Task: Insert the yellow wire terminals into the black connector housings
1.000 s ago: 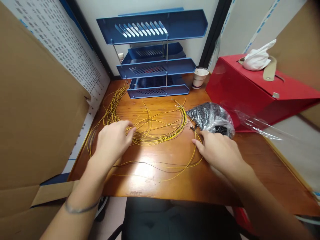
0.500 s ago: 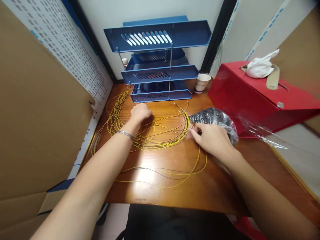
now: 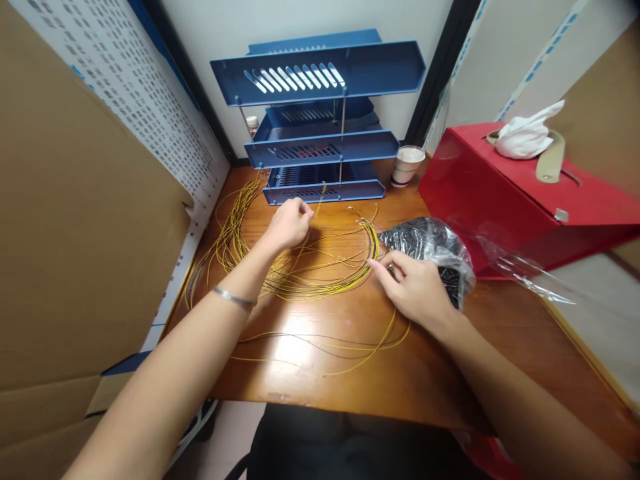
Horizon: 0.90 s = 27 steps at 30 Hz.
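Observation:
A loose coil of thin yellow wires [image 3: 320, 291] lies across the wooden table, with dark strands mixed in. Above its middle, my left hand [image 3: 293, 222] pinches a yellow wire, whose blurred end [image 3: 321, 199] sticks up in front of the tray rack. My right hand [image 3: 417, 283] is at the coil's right end, its fingers curled and its thumb beside the wires. What those fingers hold is hidden. Below that hand, a few loose wires [image 3: 360, 348] curve toward the table's front. Behind it rests a clear plastic bag of black material [image 3: 425, 237].
A blue three-tier tray rack [image 3: 320, 193] stands at the back, with a paper cup [image 3: 407, 165] at its right. A red box [image 3: 475, 200] with tissue [image 3: 527, 133] on top takes up the right side. Cardboard [image 3: 90, 200] closes in the left.
My left hand has lifted and moved slightly right, and a wire end now shows above its fingers. My right hand has shifted a little left and toward me.

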### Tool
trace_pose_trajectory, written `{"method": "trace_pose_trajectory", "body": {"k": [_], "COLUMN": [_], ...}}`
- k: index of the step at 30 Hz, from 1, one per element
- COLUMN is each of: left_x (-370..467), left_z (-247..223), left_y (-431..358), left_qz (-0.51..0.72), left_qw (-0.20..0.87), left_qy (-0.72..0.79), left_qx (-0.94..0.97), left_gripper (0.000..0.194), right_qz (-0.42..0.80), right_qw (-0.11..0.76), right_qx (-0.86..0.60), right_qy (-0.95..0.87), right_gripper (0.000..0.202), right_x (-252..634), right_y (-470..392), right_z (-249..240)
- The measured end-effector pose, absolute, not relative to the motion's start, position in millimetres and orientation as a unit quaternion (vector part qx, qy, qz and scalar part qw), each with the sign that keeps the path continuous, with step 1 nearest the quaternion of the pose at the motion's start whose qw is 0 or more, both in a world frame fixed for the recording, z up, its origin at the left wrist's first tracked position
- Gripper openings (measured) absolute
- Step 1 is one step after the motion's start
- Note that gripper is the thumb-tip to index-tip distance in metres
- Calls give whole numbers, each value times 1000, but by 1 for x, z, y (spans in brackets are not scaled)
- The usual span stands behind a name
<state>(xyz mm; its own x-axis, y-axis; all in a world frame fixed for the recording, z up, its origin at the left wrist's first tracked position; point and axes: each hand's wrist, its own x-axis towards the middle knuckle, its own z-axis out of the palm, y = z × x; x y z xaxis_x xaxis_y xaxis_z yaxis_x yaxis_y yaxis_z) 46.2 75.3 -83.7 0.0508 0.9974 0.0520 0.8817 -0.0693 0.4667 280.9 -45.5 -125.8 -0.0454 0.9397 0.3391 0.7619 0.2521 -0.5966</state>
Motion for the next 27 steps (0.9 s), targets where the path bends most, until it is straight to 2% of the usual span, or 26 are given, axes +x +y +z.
{"method": "trace_pose_trajectory", "body": {"k": [2, 4, 8, 14, 19, 22, 25, 27], "left_x": [55, 65, 79, 80, 81, 89, 97, 100], "left_z": [-80, -80, -90, -102, -105, -107, -109, -111], "left_y": [48, 19, -22, -27, -31, -32, -29, -26], "left_qz": [258, 282, 293, 267, 265, 301, 298, 296], "left_qw": [210, 290, 337, 311, 309, 386, 507, 549], "left_qy": [595, 529, 464, 435, 424, 424, 368, 346], "left_qx": [732, 747, 765, 802, 809, 762, 721, 701], "left_gripper": [13, 11, 13, 12, 12, 33, 27, 27], "right_qz": [223, 326, 468, 530, 515, 515, 530, 535], "right_qw": [382, 426, 495, 551, 565, 542, 511, 500], "right_qx": [-579, -558, -502, -463, -474, -481, -480, -478], "right_qy": [-685, -633, -533, -449, -438, -458, -477, -484], "right_gripper": [37, 37, 57, 49, 34, 35, 37, 38], "right_x": [277, 274, 273, 276, 277, 278, 278, 276], "right_y": [-47, -48, -46, -40, -39, -41, -44, -47], "right_z": [-125, -124, -125, -134, -135, -135, -134, -135]}}
